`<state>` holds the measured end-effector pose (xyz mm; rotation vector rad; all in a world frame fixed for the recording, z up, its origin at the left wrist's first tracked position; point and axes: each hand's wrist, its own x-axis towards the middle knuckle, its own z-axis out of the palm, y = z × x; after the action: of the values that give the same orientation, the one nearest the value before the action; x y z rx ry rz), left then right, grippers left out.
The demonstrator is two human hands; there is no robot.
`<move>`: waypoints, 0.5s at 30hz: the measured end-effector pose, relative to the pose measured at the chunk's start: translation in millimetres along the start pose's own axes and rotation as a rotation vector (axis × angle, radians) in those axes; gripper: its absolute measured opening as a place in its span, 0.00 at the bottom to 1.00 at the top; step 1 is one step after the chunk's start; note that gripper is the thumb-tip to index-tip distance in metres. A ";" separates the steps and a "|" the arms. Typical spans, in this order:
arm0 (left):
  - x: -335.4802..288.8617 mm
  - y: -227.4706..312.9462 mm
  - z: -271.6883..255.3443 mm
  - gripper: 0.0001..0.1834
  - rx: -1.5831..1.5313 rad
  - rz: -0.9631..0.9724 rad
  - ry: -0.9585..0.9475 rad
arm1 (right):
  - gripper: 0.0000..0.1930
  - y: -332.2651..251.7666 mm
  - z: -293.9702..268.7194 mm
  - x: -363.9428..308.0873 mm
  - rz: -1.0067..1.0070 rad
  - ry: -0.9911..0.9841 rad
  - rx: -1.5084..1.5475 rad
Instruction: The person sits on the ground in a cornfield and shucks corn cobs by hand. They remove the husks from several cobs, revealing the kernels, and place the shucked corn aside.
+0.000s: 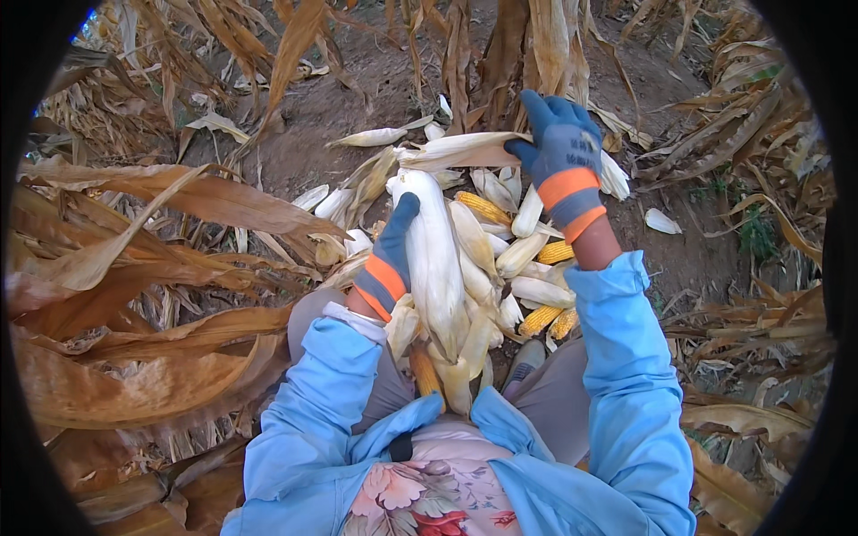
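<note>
A husk-wrapped ear of maize point(436, 268) shows a smooth, papery skin with a soft sheen, near bare cobs point(556, 252) of bumpy, faintly shiny kernels. Gloves point(572, 147) of matt fabric are worn with a creased, dull cloth jacket point(617, 330) and a smooth-looking cloth top point(402, 500). Dry leaves point(161, 384), papery and rough-ribbed, edge grainy, matt brown soil point(299, 121).

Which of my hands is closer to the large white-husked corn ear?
Left. Your left hand grips the white-husked corn ear from its left side; your right hand is farther off, beyond its upper right, at a pale husk strip.
</note>
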<state>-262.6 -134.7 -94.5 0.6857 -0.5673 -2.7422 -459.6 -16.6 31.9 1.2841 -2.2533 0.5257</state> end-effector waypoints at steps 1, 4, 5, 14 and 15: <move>-1.4 0.5 -1.4 0.31 -0.021 -0.005 0.006 | 0.27 -13.1 -7.5 -5.8 -0.093 0.092 0.001; -4.8 0.2 7.9 0.32 -0.078 0.006 -0.017 | 0.25 -30.5 -10.4 -33.5 -0.514 0.300 0.060; -7.2 1.9 10.3 0.32 -0.095 0.023 -0.025 | 0.23 -39.8 -10.2 -47.1 -0.649 0.284 0.112; 2.5 -8.4 0.9 0.29 -0.094 0.049 -0.076 | 0.24 -39.4 54.2 -72.3 0.140 -0.451 0.769; 2.7 -8.6 -2.2 0.29 -0.082 0.029 -0.071 | 0.30 -42.2 57.8 -69.6 0.248 -0.476 0.859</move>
<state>-265.2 -128.7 -101.1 0.5595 -0.4734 -2.7546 -405.4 -21.3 -51.8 1.6441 -2.7083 1.5429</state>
